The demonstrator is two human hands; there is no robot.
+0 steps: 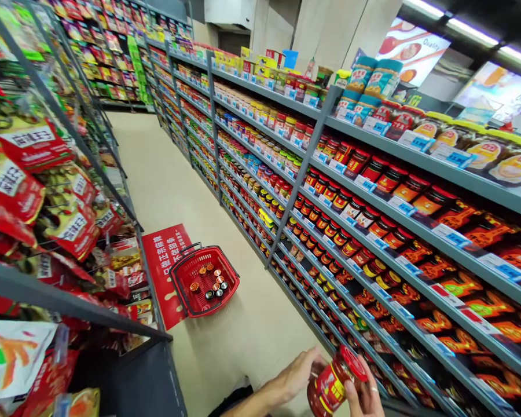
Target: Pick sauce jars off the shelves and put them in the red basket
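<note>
A glass jar of red sauce point(327, 391) with a red lid and a red-and-yellow label is held tilted at the bottom of the view. My right hand point(367, 397) grips it from the right, thumb on the front near the lid and fingers around the far side; a ring shows on one finger. From the left, my left hand point(298, 373) closes on the jar's other side, its fingertips partly hidden behind the glass. On the floor ahead stands a red shopping basket point(180, 289) with several small jars or cans point(217, 284) lying inside.
Along the right runs a long grey shelf rack point(282, 231) packed with sauce jars point(388, 178). Red snack bags point(24, 142) hang from racks on the left. A red floor mat point(156, 249) lies partly under the basket. The pale aisle floor point(143, 150) leads to more shelves.
</note>
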